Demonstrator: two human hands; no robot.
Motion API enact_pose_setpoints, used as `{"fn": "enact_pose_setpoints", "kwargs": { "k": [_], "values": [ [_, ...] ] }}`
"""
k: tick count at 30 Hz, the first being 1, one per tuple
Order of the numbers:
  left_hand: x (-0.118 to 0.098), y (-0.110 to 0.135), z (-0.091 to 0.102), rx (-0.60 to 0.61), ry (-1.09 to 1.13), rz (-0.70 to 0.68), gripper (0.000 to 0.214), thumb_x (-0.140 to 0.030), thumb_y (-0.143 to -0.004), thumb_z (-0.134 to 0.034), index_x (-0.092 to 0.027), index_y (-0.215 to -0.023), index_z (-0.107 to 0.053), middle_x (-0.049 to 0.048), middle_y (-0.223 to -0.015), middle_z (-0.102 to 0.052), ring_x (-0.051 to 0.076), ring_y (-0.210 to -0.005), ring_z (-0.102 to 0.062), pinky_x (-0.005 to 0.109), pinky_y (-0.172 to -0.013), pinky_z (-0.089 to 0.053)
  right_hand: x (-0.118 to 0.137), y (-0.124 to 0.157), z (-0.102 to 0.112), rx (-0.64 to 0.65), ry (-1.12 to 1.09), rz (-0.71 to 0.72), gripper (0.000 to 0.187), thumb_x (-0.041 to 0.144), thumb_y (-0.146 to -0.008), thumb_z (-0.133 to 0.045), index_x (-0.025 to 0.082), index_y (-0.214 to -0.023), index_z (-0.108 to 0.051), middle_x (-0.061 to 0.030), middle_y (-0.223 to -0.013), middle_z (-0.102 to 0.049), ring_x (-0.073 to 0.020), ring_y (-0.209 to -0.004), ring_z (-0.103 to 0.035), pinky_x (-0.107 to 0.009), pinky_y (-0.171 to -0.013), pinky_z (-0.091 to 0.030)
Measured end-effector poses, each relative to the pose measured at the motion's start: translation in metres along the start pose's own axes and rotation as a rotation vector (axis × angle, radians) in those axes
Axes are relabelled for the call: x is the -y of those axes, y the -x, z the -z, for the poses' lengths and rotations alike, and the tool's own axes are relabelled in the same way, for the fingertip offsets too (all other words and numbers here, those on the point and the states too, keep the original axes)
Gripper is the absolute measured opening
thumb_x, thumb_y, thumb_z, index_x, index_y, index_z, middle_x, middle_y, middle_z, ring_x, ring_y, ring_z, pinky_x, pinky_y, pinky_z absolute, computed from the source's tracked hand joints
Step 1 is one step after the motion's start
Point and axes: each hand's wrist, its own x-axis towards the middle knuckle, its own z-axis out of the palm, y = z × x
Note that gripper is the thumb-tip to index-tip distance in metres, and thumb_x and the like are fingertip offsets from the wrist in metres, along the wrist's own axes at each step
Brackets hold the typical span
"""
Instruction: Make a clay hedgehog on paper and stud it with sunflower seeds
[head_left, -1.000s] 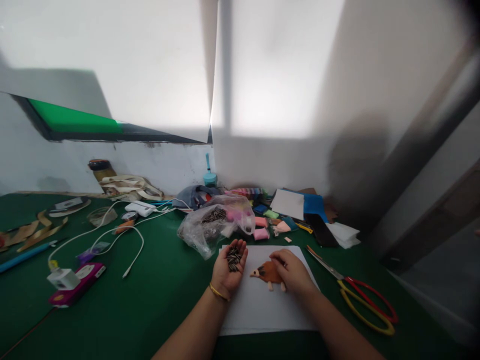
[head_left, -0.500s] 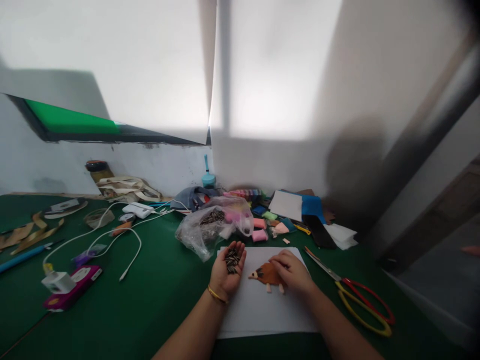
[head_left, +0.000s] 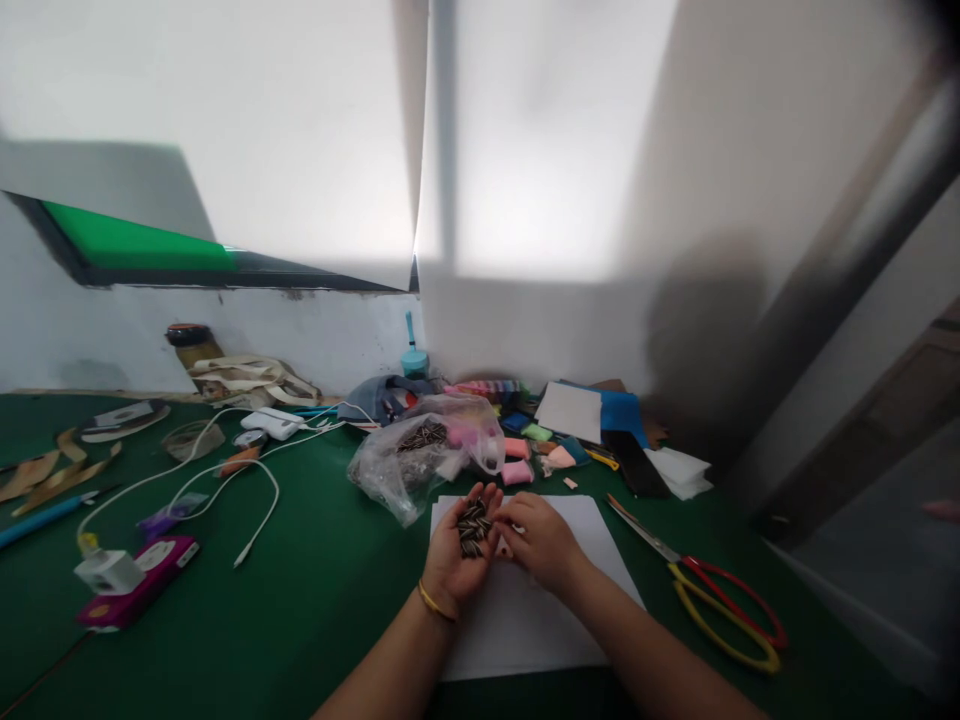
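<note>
My left hand (head_left: pixel 456 548) is cupped palm up over the left edge of a white sheet of paper (head_left: pixel 525 620) and holds a small pile of dark striped seeds (head_left: pixel 472 528). My right hand (head_left: pixel 536 535) has come across beside it, its fingertips pinched at the edge of the seed pile. The right hand covers the brown hedgehog figure that lay on the sheet, so I cannot see it now. A gold bangle (head_left: pixel 436 601) sits on my left wrist.
A clear plastic bag (head_left: pixel 416 455) with more seeds lies just behind the sheet. Coloured clay blocks (head_left: pixel 521 450) and paper pieces are piled at the back. Red and yellow scissors (head_left: pixel 712 590) lie to the right. White cables (head_left: pixel 225 470), a charger and a pink device (head_left: pixel 131 590) lie to the left on the green table.
My right hand left the hedgehog figure's back and moved left to the seeds in my left palm. The left hand stayed cupped in place.
</note>
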Motion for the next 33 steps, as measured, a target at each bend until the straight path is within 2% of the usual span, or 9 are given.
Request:
{"fn": "enact_pose_setpoints", "kwargs": {
  "k": [4,8,12,16,20,22,27,33],
  "values": [
    [0.000,0.000,0.001,0.021,-0.021,0.001,0.025,-0.020,-0.088,-0.041,-0.015,-0.102,-0.062,0.0111,-0.109,-0.064,0.016,-0.091,-0.064,0.025,-0.068,-0.053,0.009,-0.012,-0.009,0.022,0.070,0.026,0.008,0.019,-0.077,-0.061,0.022,-0.083,-0.065,-0.0021,-0.086,-0.059,-0.0169,-0.087,-0.051,-0.028,-0.078,-0.040],
    [0.001,-0.004,0.005,0.028,-0.023,0.000,0.023,-0.020,-0.087,-0.044,-0.015,-0.099,-0.062,0.0098,-0.104,-0.066,0.014,-0.084,-0.064,0.024,-0.069,-0.053,0.011,-0.016,-0.014,0.043,0.051,0.005,0.010,0.018,-0.077,-0.059,0.022,-0.080,-0.067,-0.0021,-0.085,-0.059,-0.0163,-0.086,-0.052,-0.027,-0.077,-0.040],
    [0.000,-0.005,0.007,0.013,-0.006,-0.006,0.023,-0.020,-0.088,-0.044,-0.014,-0.100,-0.062,0.0096,-0.103,-0.066,0.016,-0.089,-0.064,0.028,-0.076,-0.053,0.009,-0.018,-0.011,-0.034,-0.094,-0.057,0.015,0.021,-0.081,-0.052,0.022,-0.084,-0.066,-0.0022,-0.085,-0.060,-0.0154,-0.083,-0.054,-0.026,-0.074,-0.042],
    [-0.002,-0.002,0.004,-0.015,0.036,-0.034,0.023,-0.018,-0.087,-0.044,-0.012,-0.098,-0.063,0.0128,-0.108,-0.065,0.023,-0.108,-0.058,0.038,-0.089,-0.048,-0.011,-0.017,0.004,-0.105,-0.258,-0.182,0.023,0.027,-0.086,-0.043,0.020,-0.091,-0.064,-0.0027,-0.088,-0.065,-0.0159,-0.081,-0.058,-0.027,-0.073,-0.044],
    [-0.004,-0.004,0.004,-0.078,0.064,-0.090,0.021,-0.016,-0.085,-0.046,-0.012,-0.096,-0.063,0.0135,-0.108,-0.064,0.026,-0.115,-0.052,0.040,-0.092,-0.046,-0.040,-0.007,0.016,0.001,-0.261,-0.340,0.023,0.027,-0.079,-0.049,0.019,-0.090,-0.066,-0.0050,-0.093,-0.068,-0.0190,-0.087,-0.060,-0.029,-0.078,-0.045],
    [-0.005,-0.007,0.005,-0.096,0.066,-0.106,0.021,-0.015,-0.085,-0.046,-0.012,-0.096,-0.063,0.0135,-0.108,-0.064,0.026,-0.114,-0.053,0.041,-0.092,-0.047,-0.048,-0.001,0.017,0.069,-0.249,-0.373,0.023,0.026,-0.076,-0.050,0.019,-0.090,-0.066,-0.0045,-0.091,-0.068,-0.0188,-0.084,-0.062,-0.029,-0.076,-0.045],
    [-0.006,-0.009,0.008,-0.119,0.058,-0.115,0.020,-0.014,-0.084,-0.047,-0.011,-0.096,-0.063,0.0138,-0.107,-0.064,0.026,-0.113,-0.053,0.041,-0.091,-0.048,-0.051,0.005,0.009,0.201,-0.153,-0.329,0.020,0.025,-0.076,-0.049,0.019,-0.082,-0.068,-0.0035,-0.088,-0.069,-0.0184,-0.081,-0.062,-0.027,-0.075,-0.045],
    [-0.008,-0.011,0.011,-0.122,0.053,-0.118,0.021,-0.014,-0.084,-0.047,-0.010,-0.096,-0.064,0.0141,-0.106,-0.065,0.026,-0.113,-0.054,0.041,-0.091,-0.047,-0.052,0.003,0.002,0.228,-0.073,-0.279,0.026,0.020,-0.078,-0.045,0.021,-0.092,-0.067,-0.0044,-0.096,-0.067,-0.0170,-0.086,-0.061,-0.026,-0.079,-0.044]
  ]
}}
